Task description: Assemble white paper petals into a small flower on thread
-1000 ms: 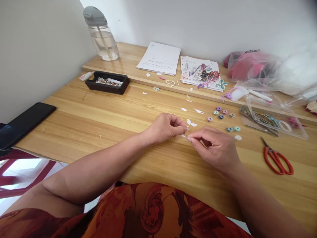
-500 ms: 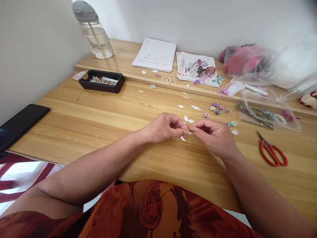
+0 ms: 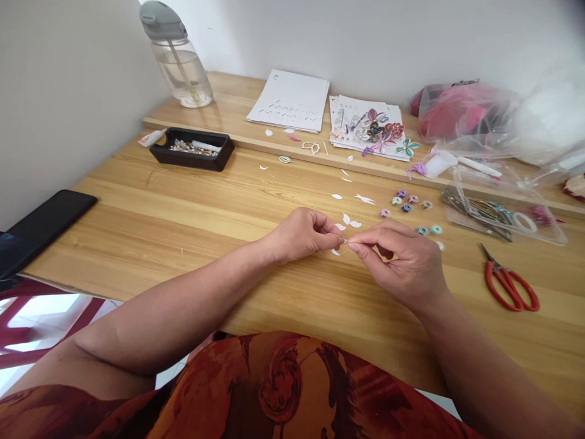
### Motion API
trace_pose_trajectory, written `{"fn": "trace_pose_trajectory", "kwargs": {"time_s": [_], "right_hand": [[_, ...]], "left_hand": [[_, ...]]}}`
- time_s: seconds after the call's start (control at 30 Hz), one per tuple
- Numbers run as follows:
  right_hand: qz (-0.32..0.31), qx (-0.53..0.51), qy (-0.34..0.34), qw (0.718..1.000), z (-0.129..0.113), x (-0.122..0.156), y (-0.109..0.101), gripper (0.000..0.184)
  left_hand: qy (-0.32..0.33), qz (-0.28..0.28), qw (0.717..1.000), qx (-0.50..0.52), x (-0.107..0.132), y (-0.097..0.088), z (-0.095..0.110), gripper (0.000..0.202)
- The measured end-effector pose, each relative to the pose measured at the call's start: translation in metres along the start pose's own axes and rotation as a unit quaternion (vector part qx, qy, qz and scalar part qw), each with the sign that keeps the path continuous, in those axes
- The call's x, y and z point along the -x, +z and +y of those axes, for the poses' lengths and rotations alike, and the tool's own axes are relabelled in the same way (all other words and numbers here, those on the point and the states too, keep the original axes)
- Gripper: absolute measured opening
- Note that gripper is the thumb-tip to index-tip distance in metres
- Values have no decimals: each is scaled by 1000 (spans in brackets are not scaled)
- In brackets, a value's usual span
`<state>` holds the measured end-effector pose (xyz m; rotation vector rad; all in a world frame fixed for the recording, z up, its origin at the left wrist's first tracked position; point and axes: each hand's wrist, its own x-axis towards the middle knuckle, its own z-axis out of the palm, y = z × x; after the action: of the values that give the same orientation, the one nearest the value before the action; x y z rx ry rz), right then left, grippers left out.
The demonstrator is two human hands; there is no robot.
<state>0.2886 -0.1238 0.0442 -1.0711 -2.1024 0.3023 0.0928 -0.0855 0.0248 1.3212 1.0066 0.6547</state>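
My left hand pinches a small white paper piece between thumb and forefinger, most of it hidden by the fingertips. From the other side, the fingertips of my right hand close on the same piece, thumb against forefinger. Just beyond the hands lie several white paper petals on the wooden table, and another petal lies under the fingertips. Several small thread spools in purple, pink, green and blue sit past my right hand.
Red-handled scissors lie at the right, near a clear plastic box of metal pieces. A black tray of beads, a phone and a water bottle stand left. Paper stacks and flower ornaments lie at the back.
My right hand has turned slightly, its fingertips shifting a little left along the paper piece. Less white shows between the hands. The whole view has shifted slightly.
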Motion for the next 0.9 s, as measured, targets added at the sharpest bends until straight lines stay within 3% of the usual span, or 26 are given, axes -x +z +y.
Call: {"fn": "trace_pose_trajectory", "kwargs": {"time_s": [0.13, 0.3, 0.4, 0.5, 0.63, 0.9], "right_hand": [[-7, -17, 18, 1000, 4, -1, 0, 7], [-36, -76, 87, 993, 14, -2, 3, 5], [-53, -117, 150, 980, 21, -2, 6, 8], [-79, -130, 182, 972, 22, 0, 6, 12], [-93, -103, 152, 979, 14, 2, 4, 9], [-31, -22, 36, 999, 2, 0, 0, 7]], "left_hand": [[1, -73, 997, -18, 2, -2, 1, 12], [-2, -112, 994, 2, 4, -3, 3, 9], [-7, -105, 994, 21, 4, -2, 6, 11], [-5, -53, 997, 52, 3, 1, 7, 16], [-11, 16, 996, 87, -1, 2, 5, 16], [-17, 31, 997, 65, -2, 1, -1, 12]]}}
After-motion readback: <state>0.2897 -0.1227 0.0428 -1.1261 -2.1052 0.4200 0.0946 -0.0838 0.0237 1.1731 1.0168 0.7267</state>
